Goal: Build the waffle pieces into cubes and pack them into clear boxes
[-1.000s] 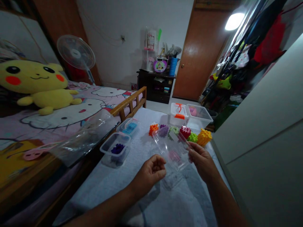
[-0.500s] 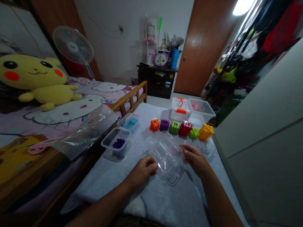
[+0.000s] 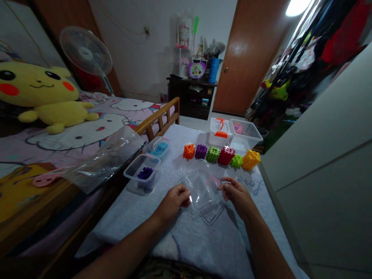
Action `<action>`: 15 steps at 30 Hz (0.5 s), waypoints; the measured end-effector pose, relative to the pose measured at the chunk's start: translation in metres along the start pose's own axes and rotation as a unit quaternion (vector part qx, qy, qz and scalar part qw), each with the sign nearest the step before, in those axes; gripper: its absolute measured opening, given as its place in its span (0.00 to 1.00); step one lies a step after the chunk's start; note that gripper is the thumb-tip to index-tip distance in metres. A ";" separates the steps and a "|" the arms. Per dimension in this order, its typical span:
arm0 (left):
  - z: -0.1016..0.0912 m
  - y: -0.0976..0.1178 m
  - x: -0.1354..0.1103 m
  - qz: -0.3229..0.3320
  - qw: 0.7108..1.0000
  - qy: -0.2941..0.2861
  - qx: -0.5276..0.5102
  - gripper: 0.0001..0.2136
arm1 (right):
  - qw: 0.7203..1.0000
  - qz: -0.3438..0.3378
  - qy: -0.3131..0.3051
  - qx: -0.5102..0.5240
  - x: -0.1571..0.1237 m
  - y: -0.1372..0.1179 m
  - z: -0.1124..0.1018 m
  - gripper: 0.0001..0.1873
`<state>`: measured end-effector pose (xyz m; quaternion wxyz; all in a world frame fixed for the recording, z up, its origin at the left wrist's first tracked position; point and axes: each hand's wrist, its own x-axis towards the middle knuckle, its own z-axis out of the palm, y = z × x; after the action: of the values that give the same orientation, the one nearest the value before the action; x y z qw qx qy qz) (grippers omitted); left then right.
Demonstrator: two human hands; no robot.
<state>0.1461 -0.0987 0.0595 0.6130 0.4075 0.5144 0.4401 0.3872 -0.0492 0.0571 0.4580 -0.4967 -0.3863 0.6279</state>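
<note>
In the head view my left hand (image 3: pixel 178 197) closes its thumb and fingers on the left edge of a clear plastic container (image 3: pixel 200 190). Opposite it, my right hand (image 3: pixel 236 193) pinches the container's right edge. The container tilts over the cloth, and a second clear rim (image 3: pixel 213 217) shows beneath it; I cannot tell whether the two are joined. Just beyond stand several block clusters: orange (image 3: pixel 188 151), purple (image 3: pixel 201 151), green (image 3: pixel 213 154), dark red (image 3: pixel 226 155), light green (image 3: pixel 236 161) and yellow (image 3: pixel 251 159).
Left on the cloth-covered table (image 3: pixel 162 236) are a clear tub with dark purple pieces (image 3: pixel 145 173) and one with blue pieces (image 3: pixel 159 148). A lidded box with orange clips (image 3: pixel 221 131) and an open clear bin (image 3: pixel 246 131) stand behind. A wooden bed rail (image 3: pixel 157 123) borders the left.
The clear container has shifted slightly left and tilted, exposing more of the clear rim underneath. Both hands keep their grip on it. The whole view has moved a little.
</note>
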 end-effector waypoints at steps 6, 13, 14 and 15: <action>-0.005 0.001 0.007 0.006 1.000 0.021 0.006 0.10 | 0.999 -0.024 0.037 -0.007 0.000 -0.008 -0.005 0.27; -0.002 0.007 0.007 0.018 0.997 0.076 -0.027 0.31 | 0.988 -0.096 0.120 -0.002 -0.016 -0.044 -0.038 0.26; 0.000 0.008 0.005 0.016 0.996 0.077 -0.033 0.34 | 0.982 -0.119 0.142 -0.018 -0.020 -0.049 -0.044 0.24; 0.002 0.008 0.003 0.013 0.996 0.079 -0.038 0.37 | 0.975 -0.145 0.163 -0.040 -0.024 -0.053 -0.049 0.23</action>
<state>0.1476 -0.0934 0.0668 0.5801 0.3545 0.5385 0.4979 0.4478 -0.0558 0.1033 0.5802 -0.5493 -0.3992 0.4496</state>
